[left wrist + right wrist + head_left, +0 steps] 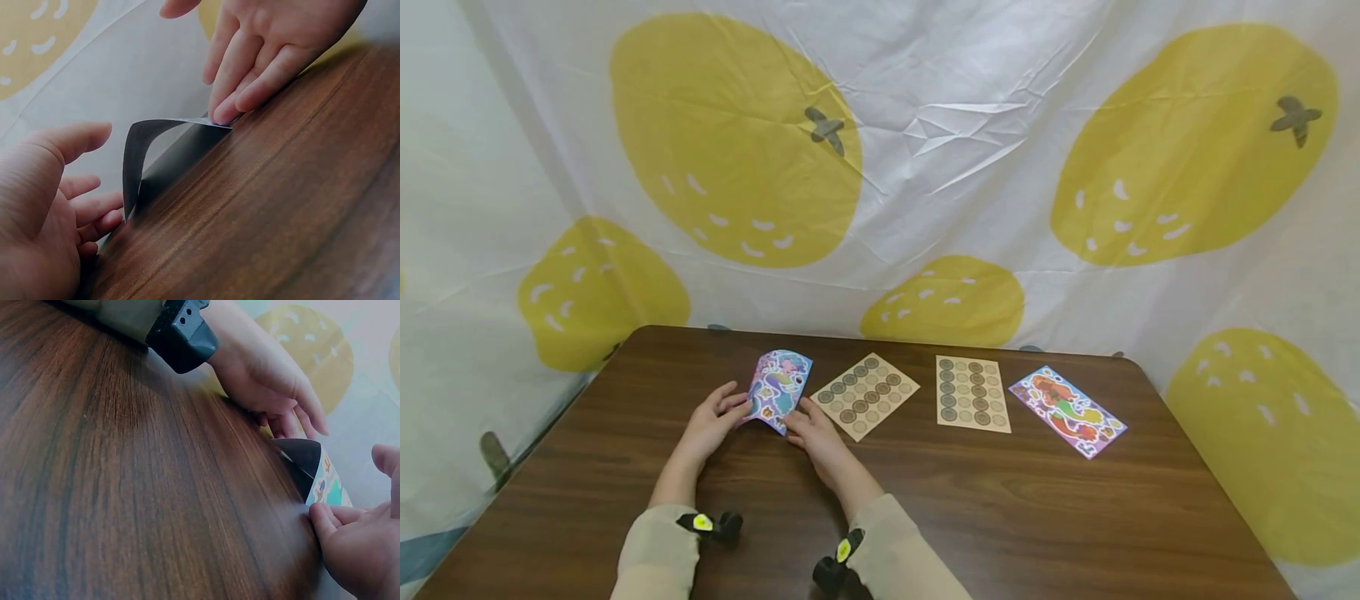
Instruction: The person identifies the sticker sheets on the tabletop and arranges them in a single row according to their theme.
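Note:
A purple mermaid sticker sheet (778,385) lies at the left part of the table, bent so that its middle arches off the wood. My left hand (709,423) is at its left edge, straight fingers touching it and thumb held apart. At the lower right corner, my right hand (818,442) has its extended fingers on the sheet. In the left wrist view the sheet's dark back (133,165) rises between both hands. The right wrist view shows its printed face (324,484) beside my right fingers.
Two tan sheets of round stickers, one tilted (867,395) and one nearly upright (973,393), lie right of the hands. Farther right is a second mermaid sheet (1067,411). A lemon-print curtain (955,183) hangs behind the brown wooden table (1045,517).

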`<state>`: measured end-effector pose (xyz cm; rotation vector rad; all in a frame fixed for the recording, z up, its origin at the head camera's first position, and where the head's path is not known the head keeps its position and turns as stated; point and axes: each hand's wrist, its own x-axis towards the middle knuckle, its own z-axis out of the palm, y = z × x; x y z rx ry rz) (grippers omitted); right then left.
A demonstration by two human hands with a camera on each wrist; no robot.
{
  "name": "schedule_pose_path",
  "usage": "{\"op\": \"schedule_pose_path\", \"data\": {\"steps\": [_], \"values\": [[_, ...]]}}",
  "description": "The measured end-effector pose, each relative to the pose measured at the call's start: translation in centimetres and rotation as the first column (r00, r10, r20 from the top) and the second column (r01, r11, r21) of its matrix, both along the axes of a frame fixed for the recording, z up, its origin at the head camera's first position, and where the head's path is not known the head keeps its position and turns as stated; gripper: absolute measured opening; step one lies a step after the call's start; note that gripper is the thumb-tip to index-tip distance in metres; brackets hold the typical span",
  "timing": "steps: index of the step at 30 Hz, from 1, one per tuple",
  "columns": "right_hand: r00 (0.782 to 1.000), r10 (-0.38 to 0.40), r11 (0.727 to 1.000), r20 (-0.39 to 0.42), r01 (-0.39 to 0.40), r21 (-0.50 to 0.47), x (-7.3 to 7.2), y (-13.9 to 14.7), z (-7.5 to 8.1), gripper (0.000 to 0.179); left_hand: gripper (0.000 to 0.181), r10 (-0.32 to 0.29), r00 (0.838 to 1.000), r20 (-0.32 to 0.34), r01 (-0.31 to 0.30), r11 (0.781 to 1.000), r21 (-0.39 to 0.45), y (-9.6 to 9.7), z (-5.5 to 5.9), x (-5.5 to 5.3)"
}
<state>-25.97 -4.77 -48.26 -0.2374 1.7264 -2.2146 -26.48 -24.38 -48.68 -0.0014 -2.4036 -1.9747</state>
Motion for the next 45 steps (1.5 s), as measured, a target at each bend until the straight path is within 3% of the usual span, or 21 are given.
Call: {"op": "schedule_pose_path", "data": {"steps": [7, 15, 30, 45], "values": [[0.999, 0.006, 0.999, -0.036, -0.004, 0.051, 0.1, -0.1, 0.2, 0.059, 0.06, 0.003, 1.0, -0.015, -0.003, 1.0, 0.017, 0.5, -0.2, 0.0], [0.998, 0.013, 0.995, -0.057, -0.008, 0.1, 0.0, -0.4, 0.4, 0.057, 0.061, 0.0, 0.999, -0.034, -0.002, 0.997, -0.079, 0.8, 0.1, 0.4], [0.997, -0.072, 0.996, -0.021, 0.071, -0.046, 0.5, -1.1, -0.4, 0.059, 0.064, 0.034, 0.995, -0.097, -0.027, 0.997, 0.073, 2.2, 0.1, 1.0], [0.986, -0.168, 0.984, -0.023, 0.166, -0.06, 0.9, -1.4, 0.0, 0.061, 0.068, 0.063, 0.989, -0.135, -0.046, 0.991, 0.129, 2.6, -0.4, 1.2]]}}
